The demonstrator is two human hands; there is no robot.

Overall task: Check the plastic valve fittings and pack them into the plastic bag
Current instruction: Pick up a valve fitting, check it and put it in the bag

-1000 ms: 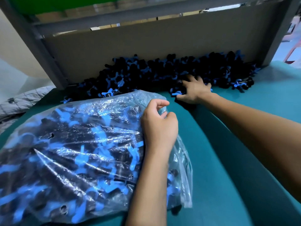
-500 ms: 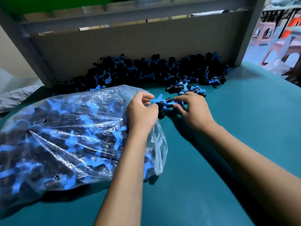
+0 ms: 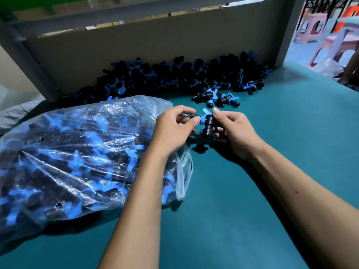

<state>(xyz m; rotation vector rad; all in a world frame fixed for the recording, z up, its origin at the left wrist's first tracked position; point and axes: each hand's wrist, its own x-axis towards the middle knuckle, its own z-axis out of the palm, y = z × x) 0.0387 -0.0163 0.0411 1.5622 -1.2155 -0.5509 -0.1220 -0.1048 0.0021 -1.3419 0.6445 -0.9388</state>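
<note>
Both hands meet just past the mouth of the plastic bag [image 3: 81, 152]. The left hand [image 3: 174, 129] pinches a small black part between thumb and forefinger, and the right hand [image 3: 233, 131] has its fingers curled round a black valve fitting [image 3: 207, 123] with a blue handle — held above the green table [image 3: 252, 191], touching neither bag nor pile. The risk I see: the bag lies bulging with its mouth slack, so a careless push could spill fittings back out. The fitting could also slip from a light pinch and drop among the unchecked loose fittings [image 3: 215, 98] nearby. The heap [image 3: 174, 76] by the cardboard wall [image 3: 136, 47] is too dark to count, and the bag's left end is cut off.
</note>
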